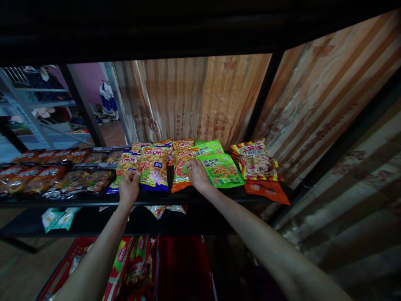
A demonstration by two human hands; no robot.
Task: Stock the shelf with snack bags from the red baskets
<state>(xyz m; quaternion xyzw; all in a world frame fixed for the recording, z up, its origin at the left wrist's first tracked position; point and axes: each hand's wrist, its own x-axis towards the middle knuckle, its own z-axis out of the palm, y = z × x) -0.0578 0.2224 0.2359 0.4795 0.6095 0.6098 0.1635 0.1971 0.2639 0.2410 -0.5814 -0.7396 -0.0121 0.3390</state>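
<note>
Both my arms reach up to a dark shelf (200, 195) covered with snack packets. My left hand (128, 187) is closed on the near edge of a green packet with orange lettering (126, 164), beside a blue packet (154, 169). My right hand (197, 174) rests on an orange packet (181, 169), fingers curled over its right edge, next to a bright green packet (223, 170). Further right lie a yellow and red packet (256, 161) and a flat orange packet (267, 190).
Rows of dark and orange packets (46, 173) fill the shelf's left side. A lower shelf holds pale green packets (58, 217). A red basket (131, 267) of snacks stands below. Striped wooden panels (200, 100) back the shelf, and another shelf board hangs overhead.
</note>
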